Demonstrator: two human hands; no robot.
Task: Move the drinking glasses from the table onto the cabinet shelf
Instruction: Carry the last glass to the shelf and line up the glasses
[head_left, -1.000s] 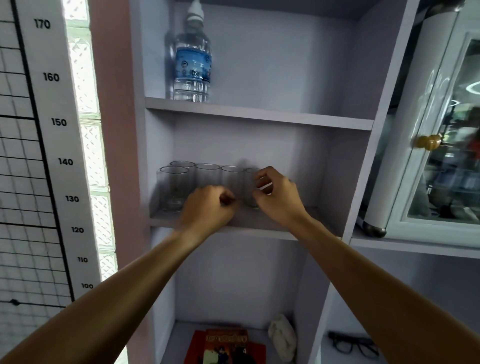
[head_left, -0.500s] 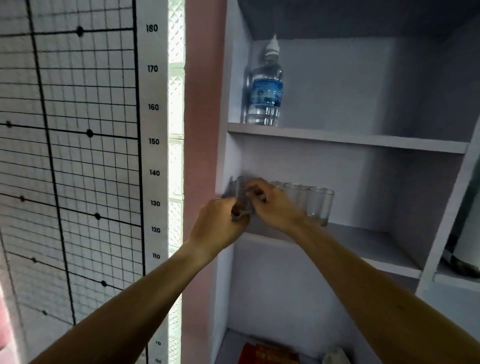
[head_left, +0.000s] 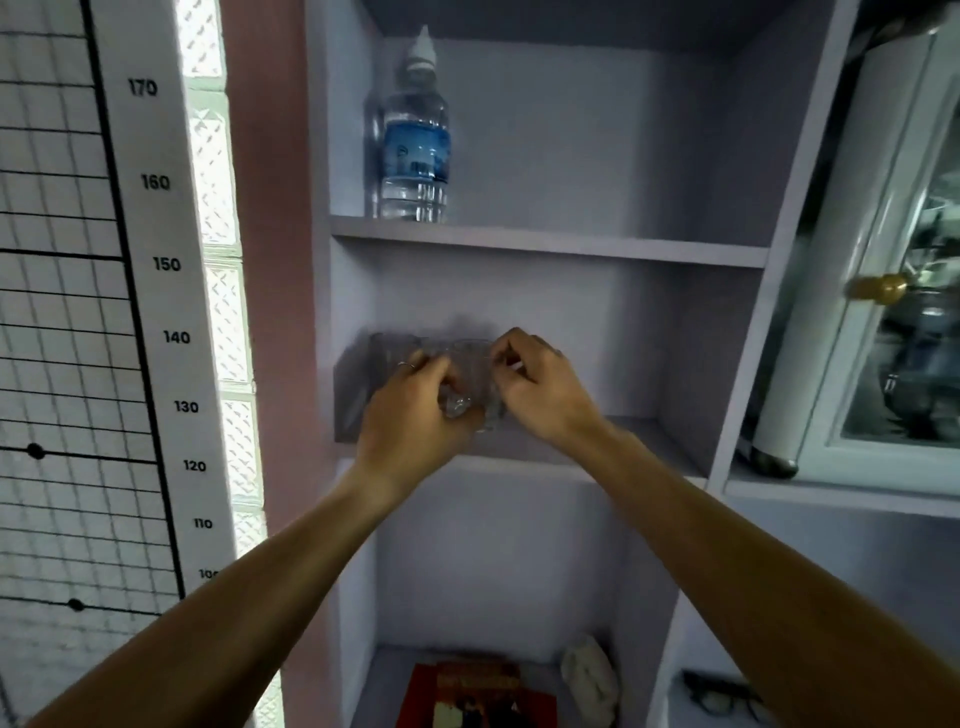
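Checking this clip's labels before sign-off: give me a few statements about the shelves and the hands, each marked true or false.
1. A water bottle stands on the shelf above the drinking glasses. True.
2. Both hands are at the glasses on the middle shelf. True: the left hand and right hand meet there.
3. The water bottle lies on its side. False: it stands upright.
4. A pair of eyeglasses sits on the middle shelf. False: it lies low, in the compartment to the right.
5. The right half of the middle shelf is packed with glasses. False: the glasses cluster at the left; the right part is bare.
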